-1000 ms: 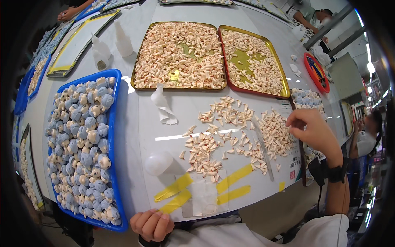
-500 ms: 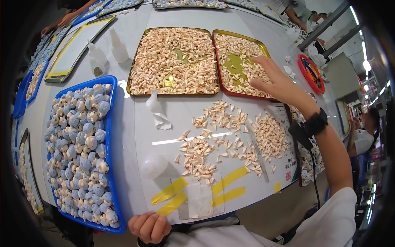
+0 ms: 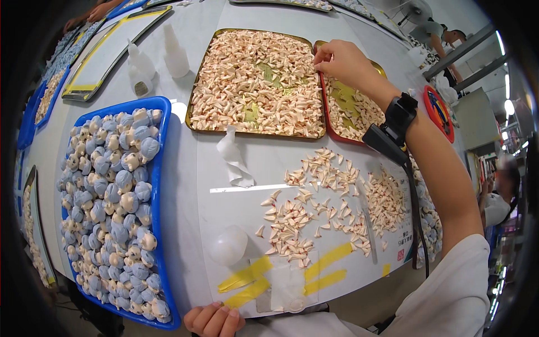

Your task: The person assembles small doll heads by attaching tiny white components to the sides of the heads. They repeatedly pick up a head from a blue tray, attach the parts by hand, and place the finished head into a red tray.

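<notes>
My right hand point(image 3: 345, 64) is above the gap between two gold trays. Its fingertips are pinched together at the rim; whatever they hold, if anything, is hidden. The larger tray point(image 3: 197, 109) is full of small cream pointed pieces point(image 3: 252, 73). The smaller, red-sided tray point(image 3: 343, 139), partly behind my forearm, holds fewer of the same pieces. My left hand point(image 3: 214, 320) rests curled at the table's near edge, and the inside of its grip is out of sight. Loose pointed pieces point(image 3: 289, 227) lie scattered on the table between my hands.
To the left stands a blue basket point(image 3: 163, 224) of small blue-and-cream heads. Nearby are squeeze bottles point(image 3: 176, 56), a crumpled tissue point(image 3: 233, 157), a round white bottle point(image 3: 229, 245) and yellow tape strips point(image 3: 328, 261). A red bowl point(image 3: 438, 115) sits far right; other people work around.
My right hand has moved left from over the smaller tray to the rim between the trays, its spread fingers closing into a pinch. My left hand stays curled; the view has shifted.
</notes>
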A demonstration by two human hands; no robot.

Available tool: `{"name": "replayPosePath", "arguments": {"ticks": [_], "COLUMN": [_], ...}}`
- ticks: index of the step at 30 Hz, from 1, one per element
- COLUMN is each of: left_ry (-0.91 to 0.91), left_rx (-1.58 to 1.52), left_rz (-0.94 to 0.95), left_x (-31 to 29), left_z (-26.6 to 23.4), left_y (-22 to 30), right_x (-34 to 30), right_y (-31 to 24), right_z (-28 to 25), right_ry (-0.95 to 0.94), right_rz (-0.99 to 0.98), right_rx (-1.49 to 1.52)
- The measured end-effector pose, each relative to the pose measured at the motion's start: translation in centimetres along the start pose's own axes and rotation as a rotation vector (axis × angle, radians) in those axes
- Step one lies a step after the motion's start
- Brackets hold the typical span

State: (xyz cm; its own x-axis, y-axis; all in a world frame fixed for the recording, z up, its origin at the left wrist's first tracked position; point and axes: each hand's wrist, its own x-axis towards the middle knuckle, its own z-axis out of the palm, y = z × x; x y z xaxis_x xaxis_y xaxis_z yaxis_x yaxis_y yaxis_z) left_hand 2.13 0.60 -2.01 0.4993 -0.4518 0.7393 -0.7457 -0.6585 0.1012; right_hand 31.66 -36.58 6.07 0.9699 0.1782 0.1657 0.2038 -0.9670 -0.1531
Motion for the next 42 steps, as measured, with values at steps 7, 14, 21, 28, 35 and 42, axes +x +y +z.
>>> {"name": "replayPosePath", "arguments": {"ticks": [7,14,21,28,35,42], "left_ry": [0.016,0.037,0.067,0.114,0.045,0.014], "left_rx": [-0.012,-0.019,-0.008,0.029,0.024,0.025], "left_rz": [0.005,0.003,-0.017,-0.016,-0.039,-0.058], "left_x": [0.0,0.2,0.2,-0.8,-0.7,-0.7], "left_z": [0.1,0.3,0.5,1.4,0.9,0.7], "left_y": [-0.1,-0.1,0.1,0.2,0.4,0.5], "right_x": [0.5,-2.6,-7.9,-11.0,-11.6,-12.3], "right_y": [-0.5,-2.9,-7.2,-9.0,-9.3,-9.2], "right_z": [0.5,-2.3,-4.2,-4.9,-5.2,-5.6], "right_ry": [0.017,0.136,0.140,0.273,0.307,0.267], "right_rz": [-0.034,-0.062,-0.165,-0.435,-0.467,-0.528], "right_rx": [-0.154,0.356,0.711,0.386,0.331,0.276]}}
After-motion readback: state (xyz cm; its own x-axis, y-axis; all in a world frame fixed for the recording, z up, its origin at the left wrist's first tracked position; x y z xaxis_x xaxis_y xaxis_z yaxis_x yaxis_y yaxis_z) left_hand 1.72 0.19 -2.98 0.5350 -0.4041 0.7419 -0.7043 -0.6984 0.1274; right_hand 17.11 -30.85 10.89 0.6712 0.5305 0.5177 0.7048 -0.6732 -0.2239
